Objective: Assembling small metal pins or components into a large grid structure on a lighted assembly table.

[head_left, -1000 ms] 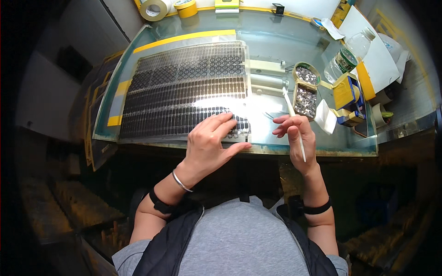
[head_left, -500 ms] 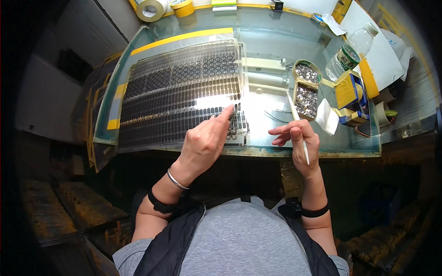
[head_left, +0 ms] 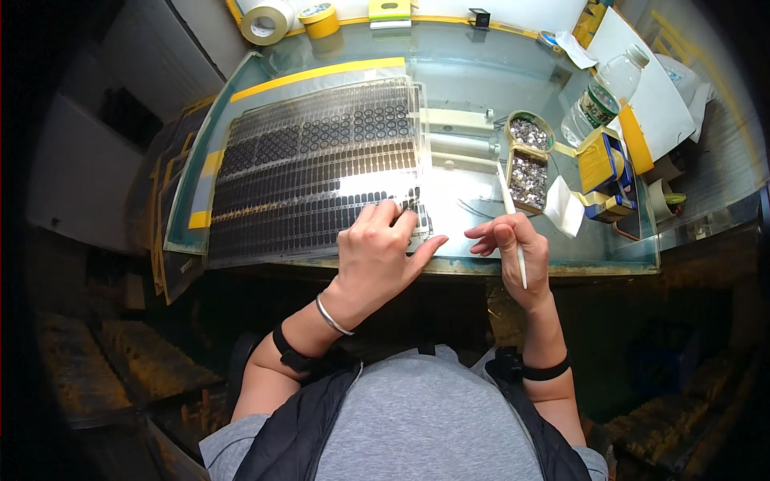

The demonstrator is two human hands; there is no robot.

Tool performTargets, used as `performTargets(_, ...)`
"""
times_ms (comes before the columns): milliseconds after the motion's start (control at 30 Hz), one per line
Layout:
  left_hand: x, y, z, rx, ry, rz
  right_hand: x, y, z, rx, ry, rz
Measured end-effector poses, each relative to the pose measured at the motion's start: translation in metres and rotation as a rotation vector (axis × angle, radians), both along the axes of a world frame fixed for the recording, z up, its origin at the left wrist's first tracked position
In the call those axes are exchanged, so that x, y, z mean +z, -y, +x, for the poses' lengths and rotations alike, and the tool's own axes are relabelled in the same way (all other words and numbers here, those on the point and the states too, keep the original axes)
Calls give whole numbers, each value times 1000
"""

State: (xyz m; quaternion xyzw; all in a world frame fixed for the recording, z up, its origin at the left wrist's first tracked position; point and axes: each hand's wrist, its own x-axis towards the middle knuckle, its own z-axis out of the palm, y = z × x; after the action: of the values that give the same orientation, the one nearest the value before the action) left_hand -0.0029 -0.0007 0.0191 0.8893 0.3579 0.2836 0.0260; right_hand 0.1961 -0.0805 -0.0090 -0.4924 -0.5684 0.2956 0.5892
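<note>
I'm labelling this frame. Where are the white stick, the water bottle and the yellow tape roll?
white stick [head_left: 513,232], head view, mid-shaft above the right hand's fingers
water bottle [head_left: 597,100], head view, its clear body
yellow tape roll [head_left: 321,18], head view, its top edge

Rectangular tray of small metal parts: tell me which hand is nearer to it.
Right. The right hand, holding a thin white stick, sits just below the rectangular tray. The left hand rests farther left, on the dark grid sheet.

Glossy glass tabletop [head_left: 473,72] (it glares) under a shiny clear plastic sheet [head_left: 321,168]; matt paper tape roll [head_left: 265,21].
</note>
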Motion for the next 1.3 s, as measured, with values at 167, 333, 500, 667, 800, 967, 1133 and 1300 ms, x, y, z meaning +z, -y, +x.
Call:
performTargets(167, 3, -2, 0, -6, -9, -1, 1, 0, 0, -4, -4, 8)
performTargets(333, 9, -1, 4, 2, -31, -24, -3, -1, 0, -8, 2, 23)
performTargets(500, 6, 0, 5, -32, -41, -64, -2, 0, -1, -16, -3, 12)
performTargets(667, -2, -2, -2, -128, -16, 3, -2, 0, -1, -22, 4, 12)
performTargets(800, -11, -6, -10, -157, 81, 80, -1, 0, -1, -24, 33, 18)
performTargets(967, -12, -8, -19, -168, 215, 41, 5, -2, -8, -41, 203, 58)
performTargets(1133, 14, -33, -46, -14, 512, 286, 10, -13, -40, 39, 561, 233)
performTargets(1300, 74, -34, -88, 213, 686, 688, 4, -35, -71, -59, 717, 127)
